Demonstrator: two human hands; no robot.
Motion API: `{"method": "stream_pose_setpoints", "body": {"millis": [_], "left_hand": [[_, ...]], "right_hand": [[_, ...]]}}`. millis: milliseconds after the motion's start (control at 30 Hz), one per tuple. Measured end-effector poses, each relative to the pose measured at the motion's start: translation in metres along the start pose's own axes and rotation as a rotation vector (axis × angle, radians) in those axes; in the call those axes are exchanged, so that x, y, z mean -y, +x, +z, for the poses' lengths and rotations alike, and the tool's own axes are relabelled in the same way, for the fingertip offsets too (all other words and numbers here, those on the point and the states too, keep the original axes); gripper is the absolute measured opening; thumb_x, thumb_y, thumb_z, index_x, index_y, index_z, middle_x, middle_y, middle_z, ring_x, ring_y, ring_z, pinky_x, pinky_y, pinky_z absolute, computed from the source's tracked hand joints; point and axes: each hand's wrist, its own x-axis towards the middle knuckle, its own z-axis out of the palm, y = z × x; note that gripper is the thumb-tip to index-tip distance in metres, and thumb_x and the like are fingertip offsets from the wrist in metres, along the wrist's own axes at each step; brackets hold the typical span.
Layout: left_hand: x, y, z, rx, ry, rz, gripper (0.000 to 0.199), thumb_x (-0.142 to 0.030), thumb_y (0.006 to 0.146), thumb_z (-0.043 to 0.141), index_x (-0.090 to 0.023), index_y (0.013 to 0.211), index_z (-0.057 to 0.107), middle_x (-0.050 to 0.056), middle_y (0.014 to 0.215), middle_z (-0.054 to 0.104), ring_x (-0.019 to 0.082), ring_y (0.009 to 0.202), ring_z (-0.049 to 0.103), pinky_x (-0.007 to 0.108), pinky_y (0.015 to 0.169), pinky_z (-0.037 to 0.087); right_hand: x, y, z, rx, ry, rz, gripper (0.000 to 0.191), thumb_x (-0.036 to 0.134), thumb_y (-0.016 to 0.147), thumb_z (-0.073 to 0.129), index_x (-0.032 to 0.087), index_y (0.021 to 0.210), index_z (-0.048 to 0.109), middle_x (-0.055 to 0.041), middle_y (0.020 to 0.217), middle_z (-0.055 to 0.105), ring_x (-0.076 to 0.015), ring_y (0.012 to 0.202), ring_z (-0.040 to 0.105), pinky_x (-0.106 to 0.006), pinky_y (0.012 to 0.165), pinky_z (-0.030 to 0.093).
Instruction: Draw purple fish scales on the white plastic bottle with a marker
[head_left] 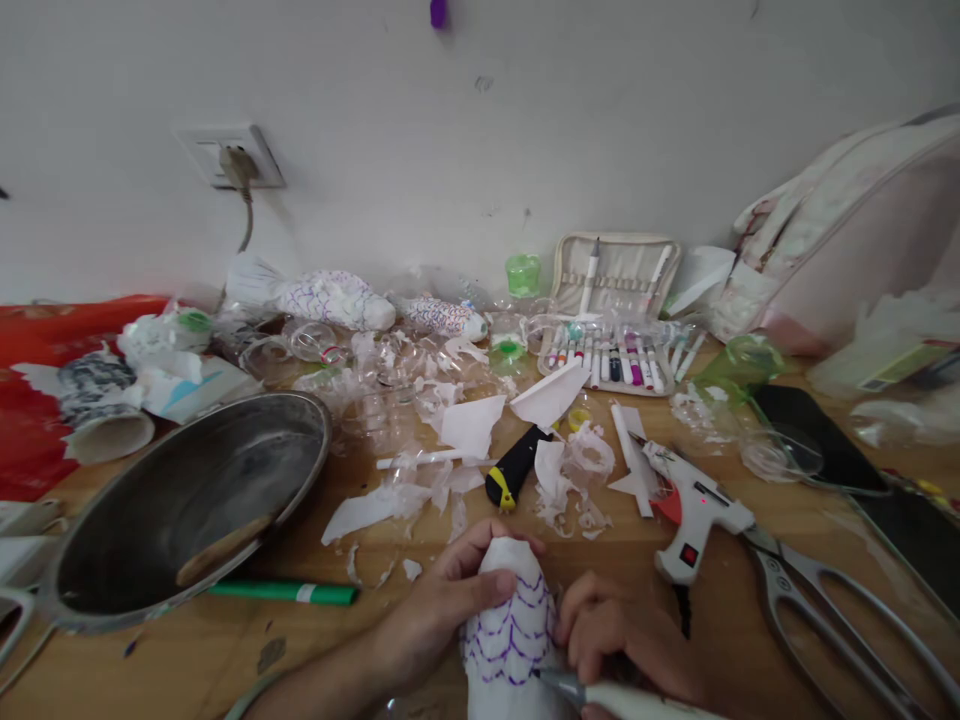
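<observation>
A white paper-covered fish body (510,640) stands at the bottom middle, with rows of purple scale outlines on its upper part and bare white below. My left hand (457,600) is wrapped round its top end, thumb across the front. In my right hand (622,640) is a marker pen (645,698), its dark tip touching the fish near the lowest purple line. The knuckles of that hand lie close against the fish's right side. Part of the pen is cut off by the lower edge of the view.
A hot glue gun (697,510) and large scissors (825,610) lie to the right. On the left are a metal basin (202,480) and a green stick (292,592). A utility knife (516,468) lies among paper scraps. Behind are two decorated fish (337,300) and a marker case (615,290).
</observation>
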Motion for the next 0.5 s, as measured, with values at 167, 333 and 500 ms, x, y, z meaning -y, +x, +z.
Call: {"method": "stream_pose_setpoints", "body": {"millis": [167, 333, 500], "left_hand": [[-0.001, -0.001, 0.003, -0.009, -0.002, -0.006, 0.030, -0.027, 0.063, 0.080, -0.020, 0.082, 0.056, 0.001, 0.104, 0.066, 0.012, 0.080, 0.062, 0.025, 0.072, 0.046], [0.000, -0.001, 0.000, 0.008, 0.009, 0.009, 0.028, -0.027, 0.065, 0.078, -0.020, 0.081, 0.056, 0.001, 0.105, 0.066, 0.013, 0.081, 0.062, 0.025, 0.072, 0.045], [-0.001, 0.000, 0.000, 0.004, -0.001, 0.001, 0.030, -0.027, 0.063, 0.079, -0.019, 0.080, 0.056, 0.002, 0.104, 0.066, 0.012, 0.078, 0.061, 0.024, 0.071, 0.044]], "right_hand": [[0.004, 0.003, 0.000, -0.019, 0.013, 0.038, 0.012, 0.039, 0.082, 0.052, 0.027, 0.080, 0.047, 0.0028, 0.064, 0.049, -0.0175, 0.061, 0.057, -0.025, 0.050, 0.041], [0.009, 0.003, -0.002, -0.006, -0.014, 0.085, 0.014, 0.038, 0.086, 0.048, 0.026, 0.079, 0.047, 0.0018, 0.068, 0.052, -0.0162, 0.063, 0.057, -0.025, 0.054, 0.041], [0.012, -0.003, -0.003, -0.070, -0.049, 0.169, 0.024, 0.044, 0.089, 0.042, 0.026, 0.075, 0.045, -0.0006, 0.072, 0.055, -0.0162, 0.058, 0.054, -0.026, 0.049, 0.041]]}}
